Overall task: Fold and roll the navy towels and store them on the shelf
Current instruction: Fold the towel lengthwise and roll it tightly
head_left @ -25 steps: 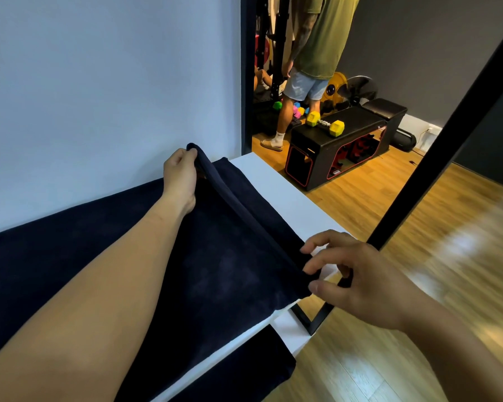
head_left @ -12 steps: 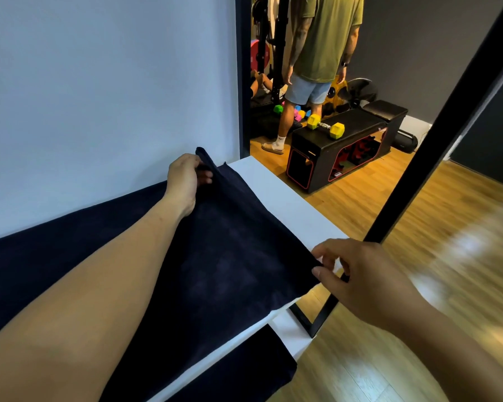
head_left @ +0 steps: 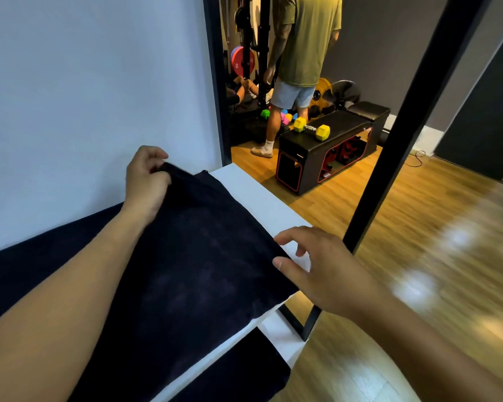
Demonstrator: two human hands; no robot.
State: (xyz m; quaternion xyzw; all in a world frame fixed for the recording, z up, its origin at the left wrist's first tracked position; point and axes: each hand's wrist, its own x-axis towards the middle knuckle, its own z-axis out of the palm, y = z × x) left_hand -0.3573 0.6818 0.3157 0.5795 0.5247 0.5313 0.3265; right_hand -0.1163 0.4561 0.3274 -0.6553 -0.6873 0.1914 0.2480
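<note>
1. A dark navy fabric towel (head_left: 192, 262) is lying spread over the white flat top board of the shelf (head_left: 262, 198), reaching almost to the board's far right end, where a strip of white is showing.
2. The left hand (head_left: 147, 181) is pinching the towel's far corner by the pale wall (head_left: 93, 97), fingers closed on the cloth and lifting it slightly.
3. The right hand (head_left: 323, 268) is hovering at the towel's near right corner with its fingers spread; whether the fingertips are touching the cloth cannot be told.
4. A second dark navy cloth (head_left: 238, 369) is hanging below the board's front edge.
5. A black metal post (head_left: 413, 126) is rising just beside the right hand.
6. Beyond, a person in an olive shirt (head_left: 305, 44) is standing near a black bench carrying a yellow dumbbell (head_left: 311, 129).
</note>
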